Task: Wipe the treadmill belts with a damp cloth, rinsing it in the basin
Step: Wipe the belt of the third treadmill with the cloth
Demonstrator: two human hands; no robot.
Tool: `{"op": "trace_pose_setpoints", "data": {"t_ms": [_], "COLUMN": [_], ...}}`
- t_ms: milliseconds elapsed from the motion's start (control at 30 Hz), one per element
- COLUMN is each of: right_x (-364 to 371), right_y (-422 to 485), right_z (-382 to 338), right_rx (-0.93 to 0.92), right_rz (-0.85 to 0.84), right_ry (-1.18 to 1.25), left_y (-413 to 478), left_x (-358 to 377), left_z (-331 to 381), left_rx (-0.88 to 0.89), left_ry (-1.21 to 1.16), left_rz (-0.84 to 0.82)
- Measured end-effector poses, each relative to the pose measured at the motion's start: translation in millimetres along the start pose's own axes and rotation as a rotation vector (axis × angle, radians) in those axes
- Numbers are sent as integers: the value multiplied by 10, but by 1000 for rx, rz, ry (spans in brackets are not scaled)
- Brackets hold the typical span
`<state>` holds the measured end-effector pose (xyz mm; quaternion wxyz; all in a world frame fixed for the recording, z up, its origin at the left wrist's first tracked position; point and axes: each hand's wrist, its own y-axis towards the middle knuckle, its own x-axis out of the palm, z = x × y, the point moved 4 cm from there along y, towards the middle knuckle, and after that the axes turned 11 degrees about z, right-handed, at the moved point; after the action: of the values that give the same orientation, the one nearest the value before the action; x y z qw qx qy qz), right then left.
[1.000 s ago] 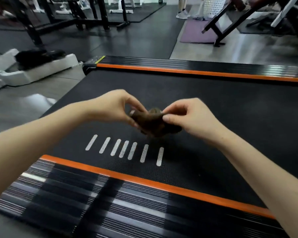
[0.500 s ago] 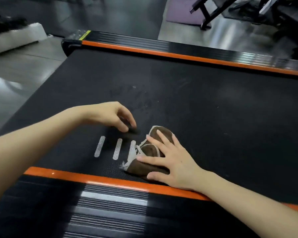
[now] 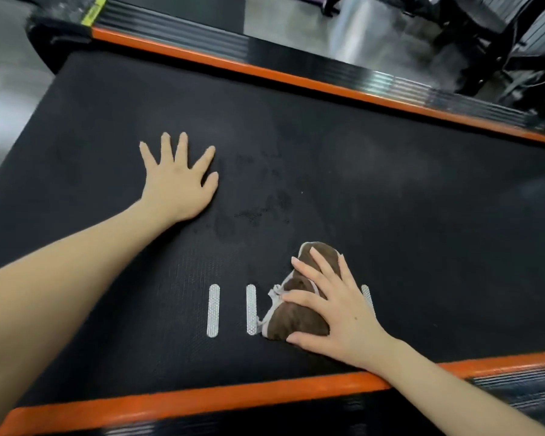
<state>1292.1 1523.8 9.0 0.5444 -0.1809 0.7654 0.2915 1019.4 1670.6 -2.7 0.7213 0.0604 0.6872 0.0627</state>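
A bunched brown cloth with a pale hem [image 3: 299, 319] lies on the black treadmill belt [image 3: 390, 199], near its front edge and over the white dash marks [image 3: 214, 310]. My right hand [image 3: 334, 306] presses flat on the cloth with straight, spread fingers. My left hand [image 3: 178, 177] rests palm down on the bare belt, fingers spread, well to the left of and beyond the cloth. Damp spots darken the belt [image 3: 258, 212] between the two hands. No basin is in view.
Orange strips edge the belt at the near side [image 3: 202, 401] and the far side [image 3: 296, 80], with black ribbed side rails [image 3: 328, 67] outside them. Grey floor lies to the left [image 3: 4, 89]. Dark gym equipment stands at the top right [image 3: 501, 42].
Both hands held the cloth up a second ago. The right hand put it down and now presses it to the belt; the left hand let go and spread flat on the belt farther away.
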Motion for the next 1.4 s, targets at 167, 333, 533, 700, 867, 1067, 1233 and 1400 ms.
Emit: {"op": "trace_pose_setpoints", "data": {"t_ms": [167, 333, 533, 700, 867, 1067, 1233, 1400], "right_x": [37, 170, 174, 60, 367, 510, 498, 564], "right_y": [164, 1060, 1219, 365, 1861, 2662, 2632, 2652], "right_z": [48, 463, 465, -48, 462, 845, 816, 855], "right_rx": [10, 281, 292, 24, 247, 396, 345, 322], "right_rz": [69, 161, 145, 42, 128, 146, 125, 148], "right_ry": [6, -53, -46, 24, -65, -129, -117, -119], "left_y": [24, 8, 0, -13, 0, 4, 227, 715], "left_x": [84, 94, 59, 67, 99, 70, -103, -48], "left_z": [-9, 0, -24, 5, -6, -12, -258, -894], "left_rx": [7, 3, 10, 5, 1, -22, -14, -119], "left_ry": [1, -1, -15, -17, -21, -20, -46, 139], "left_rz": [23, 57, 72, 75, 71, 32, -31, -79]}}
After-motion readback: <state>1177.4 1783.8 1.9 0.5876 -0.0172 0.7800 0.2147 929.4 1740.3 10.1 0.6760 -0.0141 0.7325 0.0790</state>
